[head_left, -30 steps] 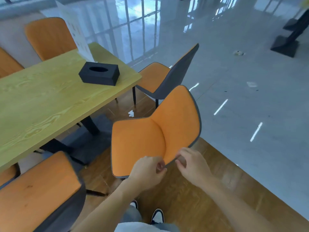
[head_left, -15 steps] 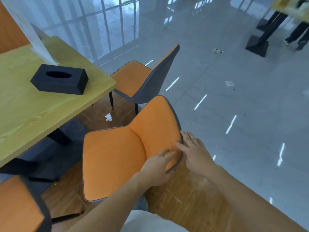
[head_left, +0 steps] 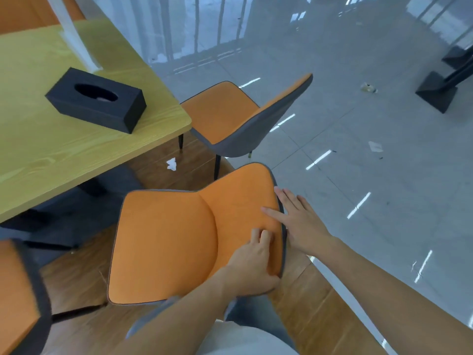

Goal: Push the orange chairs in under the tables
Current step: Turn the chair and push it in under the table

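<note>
An orange chair (head_left: 163,242) with a grey back stands just off the yellow wooden table's (head_left: 64,155) near corner, its seat facing the table. My left hand (head_left: 252,265) grips the top edge of its backrest, fingers curled onto the orange front. My right hand (head_left: 299,221) lies against the same edge with straight fingers and the thumb on the orange front. A second orange chair (head_left: 225,111) stands beyond it at the table's end, pulled out. A third orange chair (head_left: 15,290) shows at the lower left edge.
A black tissue box (head_left: 97,98) and a white upright sign (head_left: 74,34) sit on the table. A crumpled tissue (head_left: 171,163) lies on the wooden floor. Glossy grey tiles stretch to the right, with a black stand base (head_left: 437,92) and bits of litter.
My right hand has gone from gripping the backrest to lying flat against its edge. My left hand stays curled on it. The view has swung right, and the chair sits lower in frame.
</note>
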